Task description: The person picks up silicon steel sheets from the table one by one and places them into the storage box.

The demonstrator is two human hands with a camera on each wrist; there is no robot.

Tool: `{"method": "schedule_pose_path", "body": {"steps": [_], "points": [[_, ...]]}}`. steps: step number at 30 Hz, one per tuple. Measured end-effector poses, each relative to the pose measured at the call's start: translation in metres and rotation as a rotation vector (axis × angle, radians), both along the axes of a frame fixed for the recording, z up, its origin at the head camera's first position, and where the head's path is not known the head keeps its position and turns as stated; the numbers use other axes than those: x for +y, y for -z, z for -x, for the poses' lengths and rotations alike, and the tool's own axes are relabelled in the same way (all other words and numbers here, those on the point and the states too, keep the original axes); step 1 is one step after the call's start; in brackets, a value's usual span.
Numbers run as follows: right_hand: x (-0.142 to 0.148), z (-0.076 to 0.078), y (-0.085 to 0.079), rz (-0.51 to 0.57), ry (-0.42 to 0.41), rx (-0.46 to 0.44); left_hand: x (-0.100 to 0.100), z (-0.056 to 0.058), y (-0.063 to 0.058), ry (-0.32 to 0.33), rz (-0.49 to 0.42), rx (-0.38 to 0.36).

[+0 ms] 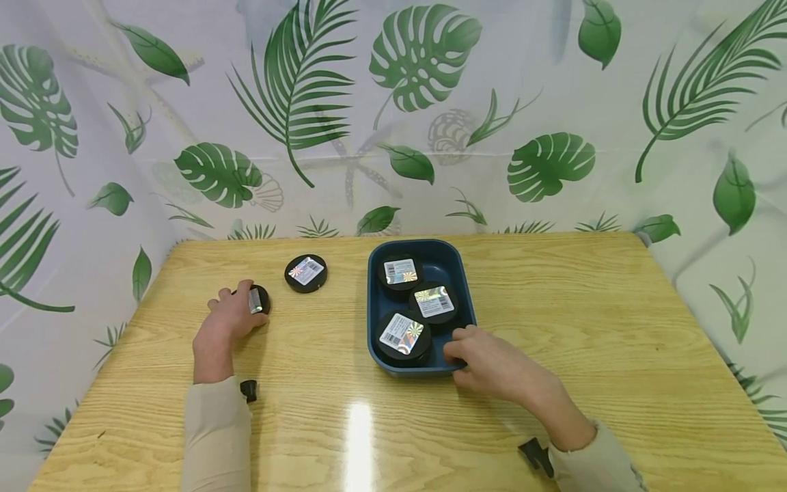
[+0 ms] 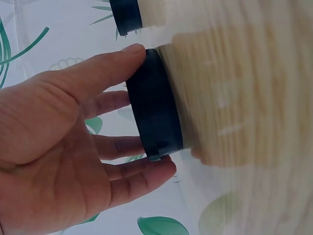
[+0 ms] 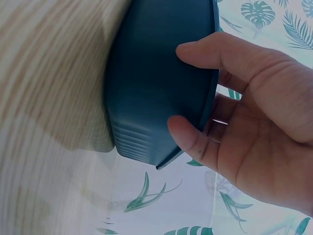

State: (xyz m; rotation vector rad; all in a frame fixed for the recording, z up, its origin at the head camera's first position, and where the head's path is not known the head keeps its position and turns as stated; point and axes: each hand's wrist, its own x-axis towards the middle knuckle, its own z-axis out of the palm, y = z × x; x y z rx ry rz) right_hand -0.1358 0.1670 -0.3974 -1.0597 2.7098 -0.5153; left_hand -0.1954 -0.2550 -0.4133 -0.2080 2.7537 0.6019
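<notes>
At the left of the table, my left hand grips a black disc-shaped case with a shiny label on top. The left wrist view shows the thumb on one side of that case and the fingers round the other, its base close to the wood. My right hand holds a dark blue plastic bin by its near right corner. Thumb and one finger press the outer wall of the bin, while the other fingers go over the rim, partly hidden. Labelled black cases lie inside.
Another labelled black disc-shaped case lies flat between the left hand and the bin, farther back. The wooden table ends at a leaf-printed cloth hanging at the back and sides. Black clips sit by both sleeves.
</notes>
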Motion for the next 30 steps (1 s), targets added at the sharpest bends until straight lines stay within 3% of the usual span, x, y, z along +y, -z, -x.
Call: {"method": "schedule_pose_path", "body": {"steps": [17, 30], "points": [[-0.0011, 0.0011, 0.0006, -0.01, -0.003, -0.018, 0.0014, -0.0008, 0.0, 0.01, 0.004, -0.018], [-0.0014, -0.0001, 0.0014, -0.005, 0.001, -0.004, 0.0048, -0.0045, -0.0069, 0.032, 0.014, 0.034]]}}
